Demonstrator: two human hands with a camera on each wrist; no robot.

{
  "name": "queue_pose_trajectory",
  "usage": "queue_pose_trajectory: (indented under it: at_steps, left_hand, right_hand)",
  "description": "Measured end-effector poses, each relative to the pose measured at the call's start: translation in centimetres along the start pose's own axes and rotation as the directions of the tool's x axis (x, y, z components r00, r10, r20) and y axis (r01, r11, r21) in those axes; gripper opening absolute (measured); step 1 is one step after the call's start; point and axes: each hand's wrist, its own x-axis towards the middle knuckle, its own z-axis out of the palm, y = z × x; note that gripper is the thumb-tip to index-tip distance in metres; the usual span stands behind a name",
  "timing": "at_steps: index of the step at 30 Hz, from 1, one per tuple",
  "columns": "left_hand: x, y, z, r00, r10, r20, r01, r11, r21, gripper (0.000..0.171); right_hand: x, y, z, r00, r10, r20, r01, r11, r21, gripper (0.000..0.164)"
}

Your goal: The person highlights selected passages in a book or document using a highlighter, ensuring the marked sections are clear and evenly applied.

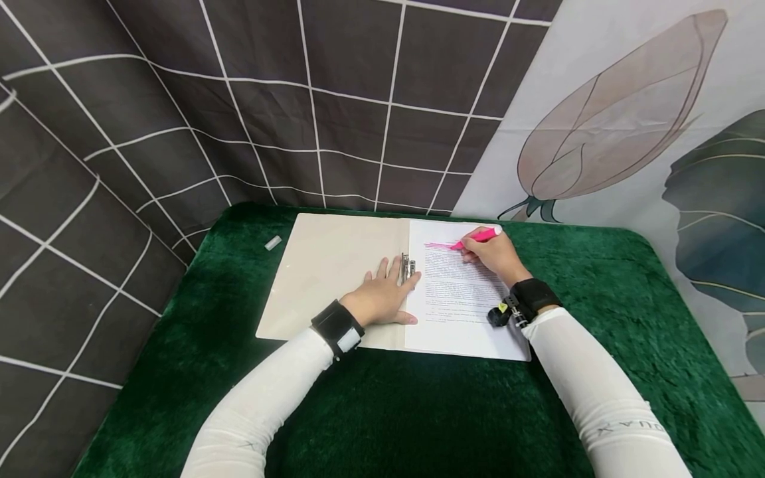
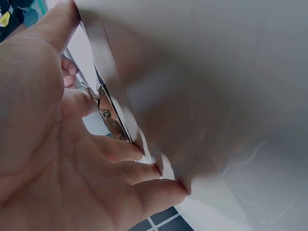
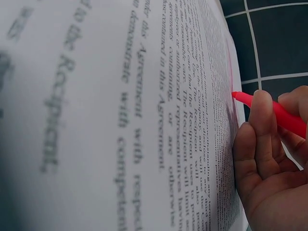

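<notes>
A pink highlighter [image 1: 487, 234] is pinched in my right hand [image 1: 497, 255], its tip on the printed sheet [image 1: 451, 289] near the top. Pink marking [image 1: 437, 245] runs along the upper lines of text. In the right wrist view the tip of the highlighter [image 3: 288, 119] meets the page, and the lower fingers rest against the paper. My left hand [image 1: 382, 300] lies spread across the inner fold of the open cream folder [image 1: 335, 265], fingers straight. Beside its fingers is the metal clip [image 1: 408, 267], seen closer in the left wrist view as a hinged clip [image 2: 108, 115].
A small white block-like object [image 1: 272, 243] lies left of the folder; its kind is unclear. Green plush cloth [image 1: 382, 411] covers the table. Dark gridded fabric [image 1: 352, 119] hangs behind and to the left, with a leaf-patterned white sheet [image 1: 496, 166] at right.
</notes>
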Motion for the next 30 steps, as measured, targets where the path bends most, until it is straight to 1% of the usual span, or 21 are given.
queue_pose_trajectory:
  at_steps: [7,14,21,30]
  left_hand:
    - [0.0,0.0,0.0,1.000,-0.001,-0.002,0.001,1.000,0.004,0.097]
    - [0.0,0.0,0.1,1.000,-0.001,-0.001,0.001,1.000,0.004,0.097]
    - [0.3,-0.1,0.2,1.000,0.002,-0.004,-0.002,1.000,-0.007,0.098]
    - [0.3,-0.2,0.2,1.000,0.004,-0.008,-0.004,1.000,-0.006,0.097]
  right_hand:
    - [-0.1,0.1,-0.2,1.000,0.031,-0.006,-0.031,0.999,-0.007,0.026]
    - [-0.1,0.1,-0.5,0.999,0.033,-0.011,-0.033,0.999,-0.016,0.028]
    - [-0.3,0.1,-0.8,0.998,0.056,-0.008,-0.056,0.998,-0.025,0.029]
    - [-0.3,0.4,-1.1,0.999,0.044,-0.014,-0.044,0.998,-0.044,0.027]
